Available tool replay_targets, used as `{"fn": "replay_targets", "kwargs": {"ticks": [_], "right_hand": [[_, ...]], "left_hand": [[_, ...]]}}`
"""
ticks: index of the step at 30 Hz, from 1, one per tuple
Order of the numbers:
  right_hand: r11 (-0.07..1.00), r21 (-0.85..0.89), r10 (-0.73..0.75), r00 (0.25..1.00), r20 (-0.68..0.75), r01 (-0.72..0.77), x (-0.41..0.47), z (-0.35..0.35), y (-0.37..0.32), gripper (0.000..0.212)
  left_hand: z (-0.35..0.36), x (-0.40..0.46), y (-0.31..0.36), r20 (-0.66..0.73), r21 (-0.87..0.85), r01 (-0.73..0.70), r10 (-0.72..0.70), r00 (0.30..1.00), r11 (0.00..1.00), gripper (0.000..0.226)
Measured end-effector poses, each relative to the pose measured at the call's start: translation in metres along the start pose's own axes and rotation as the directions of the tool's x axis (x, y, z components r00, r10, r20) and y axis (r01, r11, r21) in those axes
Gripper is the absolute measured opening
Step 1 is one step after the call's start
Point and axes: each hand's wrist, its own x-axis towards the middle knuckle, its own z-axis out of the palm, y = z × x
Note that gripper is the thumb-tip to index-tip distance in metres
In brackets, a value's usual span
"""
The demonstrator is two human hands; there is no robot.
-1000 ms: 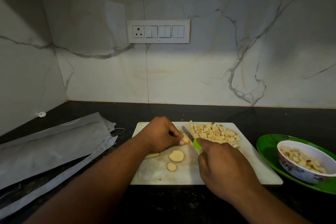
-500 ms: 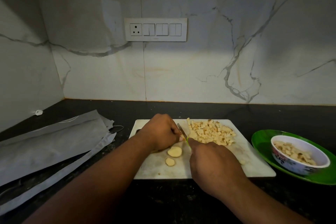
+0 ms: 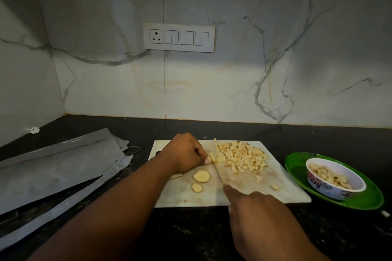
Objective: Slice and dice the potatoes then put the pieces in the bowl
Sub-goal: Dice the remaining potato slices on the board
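Observation:
On the white cutting board [image 3: 244, 193] lies a heap of diced potato [image 3: 239, 157] at the back. Two round potato slices [image 3: 201, 176] lie near the board's middle, and a third shows under my left wrist. My left hand [image 3: 184, 152] holds down a small potato piece [image 3: 211, 157] with curled fingers. My right hand [image 3: 252, 212] grips a knife [image 3: 218, 172] whose thin blade runs up the board to that piece; the handle is almost hidden. The patterned bowl [image 3: 331, 188] at the right holds diced pieces.
The bowl stands on a green plate [image 3: 364, 199] right of the board. Grey plastic bags [image 3: 53, 167] cover the black counter at the left. One stray potato bit [image 3: 275, 187] lies near the board's right front. A marble wall with a switch panel [image 3: 179, 37] rises behind.
My right hand has drawn back toward me, off the board's front edge, pulling the knife along the board. My left hand stays on the small piece.

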Motion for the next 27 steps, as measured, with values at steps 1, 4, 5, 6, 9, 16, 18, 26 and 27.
{"fn": "replay_targets", "kwargs": {"ticks": [1,4,5,6,9,16,18,26,27], "right_hand": [[1.0,-0.016,0.023,1.0,0.012,-0.022,-0.003,-0.002,0.0,0.062],[0.996,-0.067,0.059,0.997,-0.041,-0.062,0.0,-0.002,0.0,0.063],[0.996,-0.069,0.057,0.995,-0.077,-0.063,0.006,-0.002,0.0,0.064],[0.996,-0.067,0.057,0.992,-0.11,-0.065,0.014,-0.001,0.0,0.064],[0.996,-0.046,0.072,0.983,-0.166,-0.081,0.042,0.001,0.002,0.062],[0.999,0.017,0.036,0.989,-0.144,-0.034,0.061,0.014,0.001,0.06],[0.999,0.016,0.032,0.991,-0.132,-0.03,0.062,0.017,0.001,0.062],[1.0,-0.005,0.001,0.998,-0.061,-0.001,0.036,0.01,0.002,0.067],[1.0,-0.012,-0.01,0.999,-0.052,0.01,0.027,0.008,0.002,0.066]], "left_hand": [[0.0,0.0,-0.001,-0.004,-0.015,0.007,-0.007,1.0,1.0,0.017],[-0.002,0.0,-0.003,-0.039,-0.053,0.023,-0.025,0.999,0.998,0.02],[-0.002,0.0,-0.003,-0.044,-0.064,0.033,-0.036,0.998,0.997,0.02],[-0.002,0.0,-0.004,-0.042,-0.074,0.041,-0.044,0.998,0.996,0.02],[-0.002,-0.001,-0.005,-0.011,-0.083,0.04,-0.041,0.999,0.996,0.018],[-0.005,0.002,-0.006,0.012,-0.034,0.017,-0.016,1.0,0.999,0.012],[-0.005,0.003,-0.006,0.0,-0.02,0.003,-0.003,1.0,1.0,0.011],[-0.005,0.008,-0.003,-0.006,0.011,0.03,-0.03,1.0,0.999,0.013],[-0.005,0.008,-0.003,-0.002,0.008,0.034,-0.034,0.999,0.999,0.013]]}}
